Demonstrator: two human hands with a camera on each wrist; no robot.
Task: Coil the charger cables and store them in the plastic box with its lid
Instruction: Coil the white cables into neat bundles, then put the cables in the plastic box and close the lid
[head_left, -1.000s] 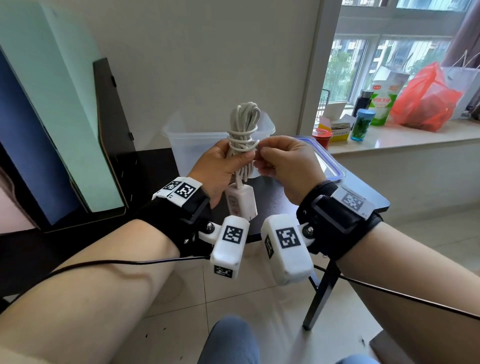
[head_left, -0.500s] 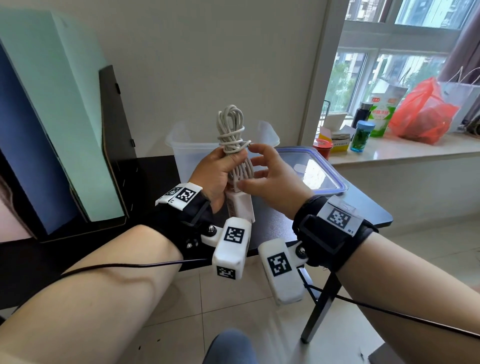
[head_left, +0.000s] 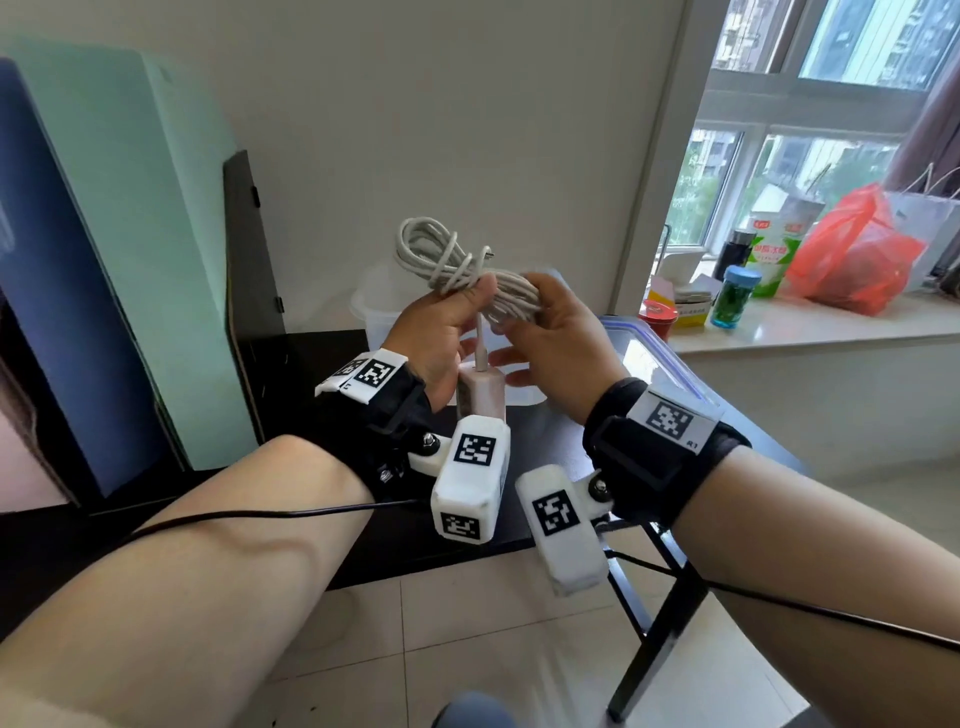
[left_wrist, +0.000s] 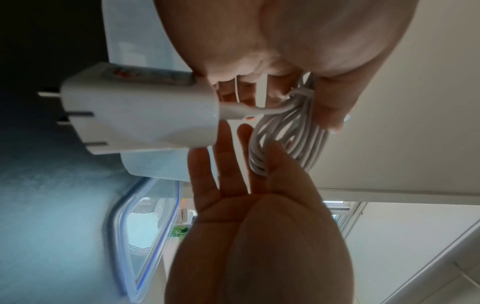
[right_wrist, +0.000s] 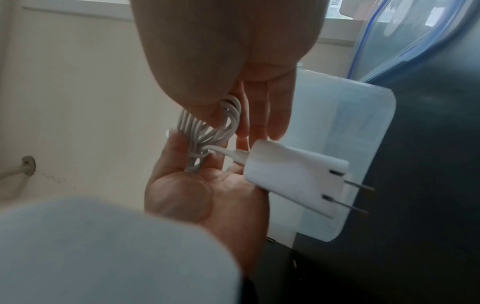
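A white charger cable (head_left: 457, 265) is wound into a bundle with a few turns round its middle. It lies tilted sideways in front of me, above the table. My left hand (head_left: 441, 322) grips the bundle's middle, thumb (left_wrist: 335, 102) on top. My right hand (head_left: 556, 332) pinches the bundle's right end between its thumb (right_wrist: 202, 107) and its nearly straight fingers. The white plug adapter (head_left: 480, 395) hangs below on a short lead, prongs (right_wrist: 358, 197) down. The clear plastic box (head_left: 371, 306) stands lidless behind my hands. Its blue-rimmed lid (head_left: 660, 364) lies flat on the table to the right.
The small black table (head_left: 519, 530) ends just right of the lid. A dark panel (head_left: 249, 260) and a green board (head_left: 104, 249) lean on the wall at the left. Bottles, cartons and a red bag (head_left: 852, 249) crowd the windowsill.
The bundle has swung from upright to lying sideways, looped top leaning left. My right hand, open beside it half a second ago, now pinches its right end. The left hand kept its hold.
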